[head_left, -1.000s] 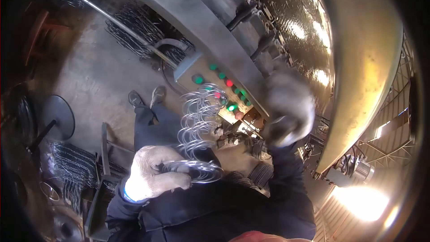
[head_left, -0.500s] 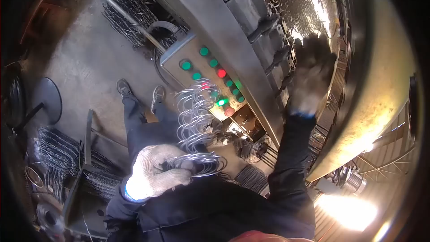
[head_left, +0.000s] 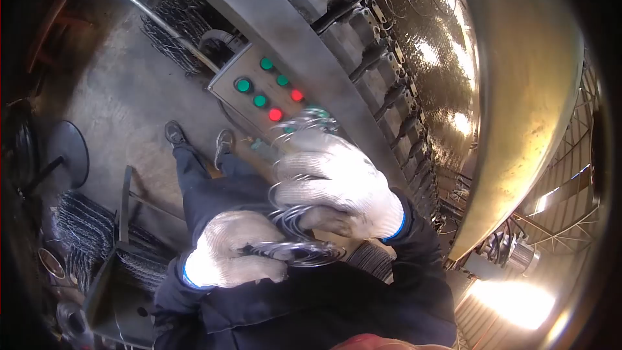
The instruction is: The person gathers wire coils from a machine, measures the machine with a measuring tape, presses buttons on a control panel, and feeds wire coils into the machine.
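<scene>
Both hands wear pale knit gloves with blue at the cuffs. My left hand [head_left: 236,249], low and left of centre, has its fingers wrapped round a bundle of shiny wire coils [head_left: 304,253]. Just above and to the right, my right hand [head_left: 340,185] is closed over the upper part of the same coils. Wire loops poke out past its fingertips and between the two hands. The right hand lies in front of the lower end of a control box [head_left: 230,78] with green and red buttons, hiding part of it.
A long metal machine rail [head_left: 272,19] runs diagonally, with a row of dark arms and a chain beside it. To its right curves a large yellowish metal guard [head_left: 525,91]. Stacked dark wire pieces [head_left: 91,227] sit at lower left, near a round black stool [head_left: 68,152].
My right hand has come from the machine's chain side to the coils and closed on them. The stretched coils are now bunched between both hands. The view has shifted slightly.
</scene>
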Demonstrator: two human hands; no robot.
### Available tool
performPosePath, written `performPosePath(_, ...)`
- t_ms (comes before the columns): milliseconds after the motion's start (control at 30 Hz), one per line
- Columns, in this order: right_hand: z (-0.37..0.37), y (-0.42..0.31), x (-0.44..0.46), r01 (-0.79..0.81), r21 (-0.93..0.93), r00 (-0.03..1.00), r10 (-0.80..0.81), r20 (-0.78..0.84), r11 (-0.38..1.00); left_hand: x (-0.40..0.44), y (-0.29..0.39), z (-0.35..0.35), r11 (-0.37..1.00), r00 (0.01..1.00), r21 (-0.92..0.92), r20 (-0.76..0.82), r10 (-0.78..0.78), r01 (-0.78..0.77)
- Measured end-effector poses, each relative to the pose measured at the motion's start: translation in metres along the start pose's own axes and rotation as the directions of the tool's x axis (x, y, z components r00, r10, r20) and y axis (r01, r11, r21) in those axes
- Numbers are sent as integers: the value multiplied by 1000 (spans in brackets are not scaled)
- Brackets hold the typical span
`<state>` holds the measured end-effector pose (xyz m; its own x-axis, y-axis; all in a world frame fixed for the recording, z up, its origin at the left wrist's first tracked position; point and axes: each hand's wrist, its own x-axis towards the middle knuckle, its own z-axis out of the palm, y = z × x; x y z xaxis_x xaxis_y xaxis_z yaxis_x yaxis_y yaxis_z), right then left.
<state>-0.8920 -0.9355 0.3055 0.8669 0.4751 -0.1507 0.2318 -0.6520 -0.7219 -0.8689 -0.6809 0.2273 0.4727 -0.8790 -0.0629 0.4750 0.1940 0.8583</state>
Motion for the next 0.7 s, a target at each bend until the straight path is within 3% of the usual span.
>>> performPosePath(67,1,-2,-10,-38,44,998,40,-44,998,-3,-1,3,997,997,-32,2,-76,76)
performPosePath(133,-12,14,-18,93,85,986,-80,-149,992,-2,-6,7,1000,1000,-1,-2,0,0)
performPosePath(167,-12,20,-30,98,102,914,-49,-402,990,-2,-8,9,997,997,27,0,74,-74)
performPosePath(200,-15,31,-41,77,17,830,-54,-555,997,-3,-9,11,997,997,27,-5,76,-76)
performPosePath(233,-26,48,-53,-47,-132,726,-57,-685,990,-4,-11,12,999,1000,21,-3,30,-29)
performPosePath(267,-38,71,-63,-295,-324,644,-63,-762,899,-5,-12,14,1000,1000,13,2,-18,18)
performPosePath(333,-72,126,-73,-736,-504,548,-40,-836,453,-6,-20,19,1000,1000,24,-8,13,-13)
performPosePath(400,-94,157,-72,-887,-458,462,107,-880,65,-9,-26,24,999,999,30,-21,41,-40)
performPosePath(433,-98,164,-73,-881,-467,472,105,-875,73,-11,-26,26,1000,1000,7,-20,-12,12)
performPosePath(533,-123,198,-98,-657,-354,586,156,-795,665,-15,-35,28,997,997,-17,-27,-76,75)
performPosePath(600,-122,203,-109,-522,-263,628,157,-762,812,-17,-38,31,996,996,-24,-35,-88,87)
performPosePath(667,-99,175,-106,-423,-83,561,190,-805,902,-19,-32,36,958,961,-132,-73,-266,256)
performPosePath(700,-79,151,-99,-385,-11,516,206,-831,923,-20,-34,36,963,968,-136,-64,-242,232)
